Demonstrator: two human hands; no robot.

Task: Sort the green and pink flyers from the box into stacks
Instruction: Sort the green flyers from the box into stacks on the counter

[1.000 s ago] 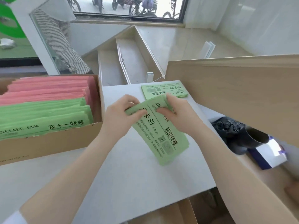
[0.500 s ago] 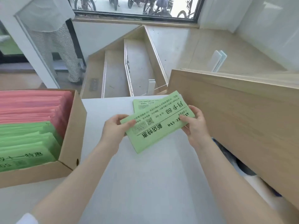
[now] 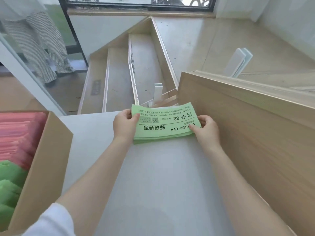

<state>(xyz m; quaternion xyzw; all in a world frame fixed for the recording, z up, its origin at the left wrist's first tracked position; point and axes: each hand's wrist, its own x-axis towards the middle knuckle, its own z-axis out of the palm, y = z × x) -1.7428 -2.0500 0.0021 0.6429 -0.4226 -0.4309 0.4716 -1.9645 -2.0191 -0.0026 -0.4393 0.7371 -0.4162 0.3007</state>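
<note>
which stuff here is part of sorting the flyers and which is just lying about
Part of the job:
green flyer stack, gripped at its ends by the left hand and right hand
cardboard box
pink flyers and green flyers in it
white table

Just there:
wooden panel
stairs
striped clothing

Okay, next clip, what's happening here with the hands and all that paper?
A person is sorting flyers on a white table. Both hands hold a stack of green flyers at the table's far end: the left hand grips its left edge, the right hand its right edge, thumbs on top. A cardboard box at the left holds pink flyers and more green flyers. No pink stack shows on the table.
</note>
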